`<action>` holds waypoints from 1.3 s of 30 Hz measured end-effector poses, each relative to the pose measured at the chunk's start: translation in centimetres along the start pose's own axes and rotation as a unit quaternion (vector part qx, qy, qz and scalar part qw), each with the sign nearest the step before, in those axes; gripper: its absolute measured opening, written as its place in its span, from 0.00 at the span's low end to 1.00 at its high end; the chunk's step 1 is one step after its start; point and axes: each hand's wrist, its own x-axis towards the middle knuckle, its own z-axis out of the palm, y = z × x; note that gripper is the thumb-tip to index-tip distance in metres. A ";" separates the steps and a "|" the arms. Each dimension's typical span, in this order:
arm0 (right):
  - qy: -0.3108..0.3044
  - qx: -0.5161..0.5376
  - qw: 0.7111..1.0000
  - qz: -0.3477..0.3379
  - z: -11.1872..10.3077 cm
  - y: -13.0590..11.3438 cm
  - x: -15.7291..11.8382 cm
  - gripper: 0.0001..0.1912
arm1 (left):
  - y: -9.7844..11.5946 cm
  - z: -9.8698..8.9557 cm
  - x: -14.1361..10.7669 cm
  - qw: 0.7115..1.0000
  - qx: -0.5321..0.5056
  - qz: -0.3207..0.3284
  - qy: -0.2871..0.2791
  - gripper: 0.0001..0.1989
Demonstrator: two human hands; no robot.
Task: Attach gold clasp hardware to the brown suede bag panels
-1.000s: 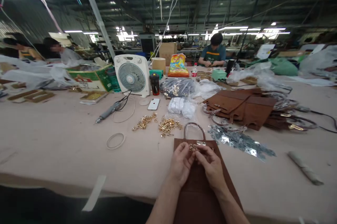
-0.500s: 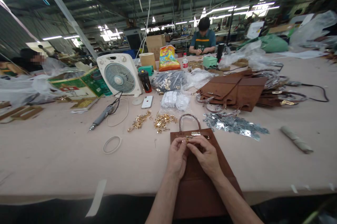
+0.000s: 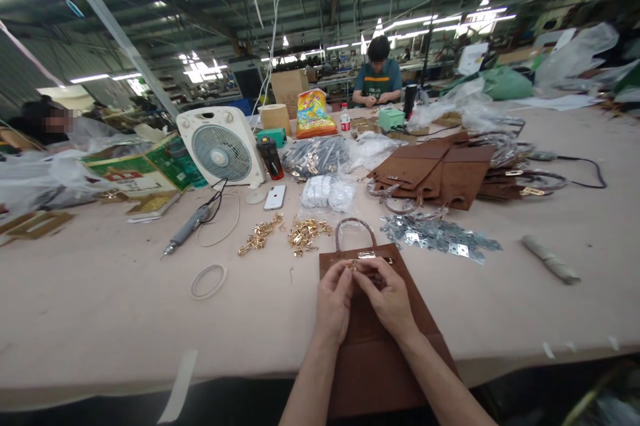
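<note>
A brown leather bag panel (image 3: pixel 385 359) lies over the table's front edge, its wrapped handle (image 3: pixel 356 223) pointing away from me. Near its top edge sits a shiny metal plate (image 3: pixel 367 255). My left hand (image 3: pixel 334 296) and my right hand (image 3: pixel 387 293) meet just below that edge, fingertips pinched together around a small gold metal fitting (image 3: pixel 353 266). The fingers partly cover the fitting, so its exact shape is hidden. Beyond the hands lie two heaps of gold fittings (image 3: pixel 309 234), and to the right a spread of grey metal plates (image 3: pixel 440 238).
A grey electric screwdriver (image 3: pixel 187 229), a tape roll (image 3: pixel 209 281) and a phone (image 3: pixel 275 197) lie on the left. A fan (image 3: pixel 220 149) stands behind them. Stacked brown panels (image 3: pixel 435 169) are at the right, with a rolled cloth (image 3: pixel 550 258) nearer. A co-worker (image 3: pixel 377 76) sits across the table.
The whole view has shifted slightly, so the table things appear a little further left. Both hands stay together on the gold fitting, with only slight finger movement.
</note>
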 end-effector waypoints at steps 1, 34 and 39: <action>0.005 -0.001 1.000 0.008 0.0 0.1 0.0 0.08 | -0.1 0.0 0.0 1.000 0.006 0.003 -0.005 0.18; 0.001 -0.007 0.996 -0.094 -1.3 -0.7 -0.2 0.03 | 0.6 -0.3 -1.0 0.938 0.315 0.146 -0.018 0.15; 0.003 0.026 0.998 -0.053 -1.5 -0.7 0.1 0.05 | 0.8 -0.1 -1.1 0.933 0.314 0.167 -0.050 0.13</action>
